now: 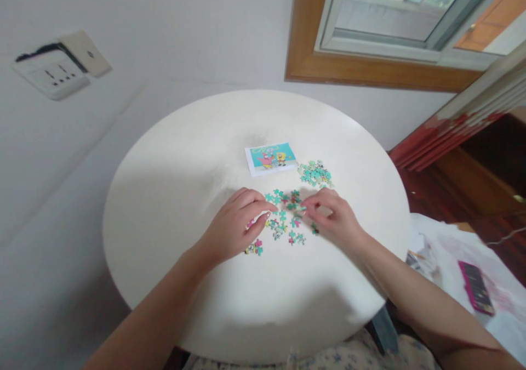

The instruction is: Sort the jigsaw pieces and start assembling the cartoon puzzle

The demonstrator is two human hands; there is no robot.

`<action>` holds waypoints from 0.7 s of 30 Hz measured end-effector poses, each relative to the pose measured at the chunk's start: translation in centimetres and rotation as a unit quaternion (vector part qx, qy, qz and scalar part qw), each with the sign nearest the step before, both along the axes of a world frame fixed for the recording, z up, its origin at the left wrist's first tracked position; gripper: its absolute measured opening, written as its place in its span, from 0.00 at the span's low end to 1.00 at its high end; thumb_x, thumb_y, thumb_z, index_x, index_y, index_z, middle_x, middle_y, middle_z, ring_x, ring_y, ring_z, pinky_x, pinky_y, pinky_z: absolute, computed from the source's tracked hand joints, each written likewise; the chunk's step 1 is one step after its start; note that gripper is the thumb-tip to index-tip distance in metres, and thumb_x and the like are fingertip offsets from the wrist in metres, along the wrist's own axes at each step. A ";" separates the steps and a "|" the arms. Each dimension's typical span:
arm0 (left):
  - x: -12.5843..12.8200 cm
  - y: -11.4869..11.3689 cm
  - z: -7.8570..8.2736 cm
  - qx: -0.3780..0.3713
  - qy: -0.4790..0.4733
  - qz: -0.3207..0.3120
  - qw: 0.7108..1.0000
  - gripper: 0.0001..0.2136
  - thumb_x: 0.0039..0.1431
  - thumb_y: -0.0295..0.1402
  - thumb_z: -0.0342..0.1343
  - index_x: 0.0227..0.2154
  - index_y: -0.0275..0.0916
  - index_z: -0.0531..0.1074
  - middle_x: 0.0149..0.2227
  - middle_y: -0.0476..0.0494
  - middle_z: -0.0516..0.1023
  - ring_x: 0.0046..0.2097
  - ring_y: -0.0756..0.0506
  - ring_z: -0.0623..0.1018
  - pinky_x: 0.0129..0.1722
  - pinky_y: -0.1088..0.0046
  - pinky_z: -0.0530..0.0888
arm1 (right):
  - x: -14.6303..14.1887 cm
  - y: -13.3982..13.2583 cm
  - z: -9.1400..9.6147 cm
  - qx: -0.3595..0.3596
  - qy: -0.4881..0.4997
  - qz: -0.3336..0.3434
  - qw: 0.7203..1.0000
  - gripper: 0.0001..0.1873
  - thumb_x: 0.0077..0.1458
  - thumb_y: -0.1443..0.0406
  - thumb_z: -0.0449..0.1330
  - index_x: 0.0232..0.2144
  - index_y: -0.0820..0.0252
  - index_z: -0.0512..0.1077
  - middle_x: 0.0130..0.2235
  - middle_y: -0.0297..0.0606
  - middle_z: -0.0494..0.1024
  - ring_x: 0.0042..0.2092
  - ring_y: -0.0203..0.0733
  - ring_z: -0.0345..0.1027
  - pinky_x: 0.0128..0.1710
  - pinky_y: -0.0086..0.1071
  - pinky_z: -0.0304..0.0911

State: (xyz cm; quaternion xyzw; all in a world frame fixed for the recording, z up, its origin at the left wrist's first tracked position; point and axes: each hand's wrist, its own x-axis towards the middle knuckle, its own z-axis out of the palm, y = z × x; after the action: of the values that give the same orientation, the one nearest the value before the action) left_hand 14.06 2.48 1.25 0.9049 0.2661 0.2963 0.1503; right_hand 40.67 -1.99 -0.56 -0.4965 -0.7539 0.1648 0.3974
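Note:
Small teal and pink jigsaw pieces (283, 216) lie scattered at the middle of a round white table (172, 194). My left hand (236, 225) rests on the table at their left edge, fingers curled, with a few pieces under and beside it. My right hand (335, 216) pinches a small teal piece (301, 209) between thumb and fingertips, right at the cluster. A colourful cartoon reference picture (270, 158) lies just beyond the pieces. A second heap of teal pieces (314, 174) sits to its right.
The table stands against a white wall with a socket (53, 77) at the left. A wood-framed window (390, 24) is behind. At the right lie a pink phone (476, 288) on white cloth and a red folded object (444, 134).

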 end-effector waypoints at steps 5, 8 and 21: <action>0.0 0.1 -0.1 -0.001 -0.003 -0.004 1.000 0.09 0.66 0.27 0.50 0.42 0.38 0.75 0.39 0.43 0.75 0.43 0.44 0.74 0.45 0.65 0.70 | 5.7 3.4 -0.8 -0.013 0.003 -0.222 0.975 0.12 0.59 0.57 0.59 0.38 0.56 0.80 0.35 0.41 0.81 0.35 0.46 0.70 0.38 0.42 0.64; -0.1 0.2 -0.2 0.002 -0.001 -0.006 1.000 0.09 0.66 0.26 0.51 0.43 0.38 0.75 0.40 0.43 0.75 0.43 0.44 0.73 0.45 0.66 0.70 | 6.8 4.3 -1.3 -0.017 -0.011 -0.242 0.970 0.12 0.58 0.58 0.60 0.36 0.57 0.80 0.32 0.40 0.80 0.35 0.46 0.69 0.38 0.40 0.63; -0.6 0.4 -0.3 0.003 -0.010 0.014 1.000 0.10 0.67 0.26 0.49 0.43 0.38 0.75 0.39 0.43 0.74 0.42 0.44 0.73 0.44 0.65 0.71 | 7.0 4.4 -1.4 0.013 -0.022 -0.261 0.965 0.15 0.60 0.56 0.58 0.34 0.58 0.80 0.34 0.41 0.78 0.35 0.44 0.68 0.36 0.38 0.63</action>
State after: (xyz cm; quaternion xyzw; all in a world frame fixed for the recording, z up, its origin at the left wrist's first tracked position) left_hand 13.46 2.90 0.96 0.8985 0.2760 0.3085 0.1461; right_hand 47.66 2.40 -1.98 -0.6748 -0.6086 0.0345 0.4160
